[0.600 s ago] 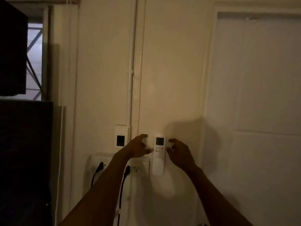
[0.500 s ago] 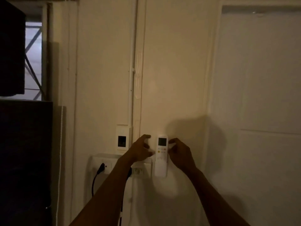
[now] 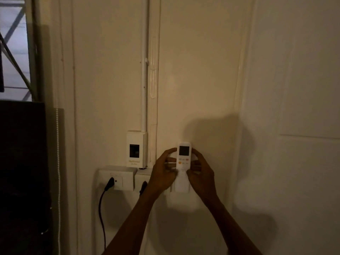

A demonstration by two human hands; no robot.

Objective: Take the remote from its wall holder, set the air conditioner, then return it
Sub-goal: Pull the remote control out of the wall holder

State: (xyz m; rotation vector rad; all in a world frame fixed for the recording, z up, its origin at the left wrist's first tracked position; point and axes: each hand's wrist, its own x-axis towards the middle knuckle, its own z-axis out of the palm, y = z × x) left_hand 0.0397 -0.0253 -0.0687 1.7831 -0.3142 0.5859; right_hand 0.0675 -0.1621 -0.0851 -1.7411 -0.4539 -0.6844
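A white air-conditioner remote (image 3: 183, 157) with a dark screen and orange buttons stands upright against the cream wall, its lower end in a white wall holder (image 3: 181, 187). My left hand (image 3: 163, 172) wraps the remote's left side, thumb near the screen. Against its right side is my right hand (image 3: 200, 172), with the fingers curled around the edge. Both hands grip the remote. The air conditioner is out of view.
A white breaker box (image 3: 136, 149) hangs left of the remote. Below it are two wall sockets (image 3: 116, 179) with black plugs and a cable (image 3: 102, 208) hanging down. A white door (image 3: 294, 107) is on the right, dark furniture (image 3: 22, 172) on the left.
Both hands have closed in from either side and now grip the remote. The view has moved closer to the wall.
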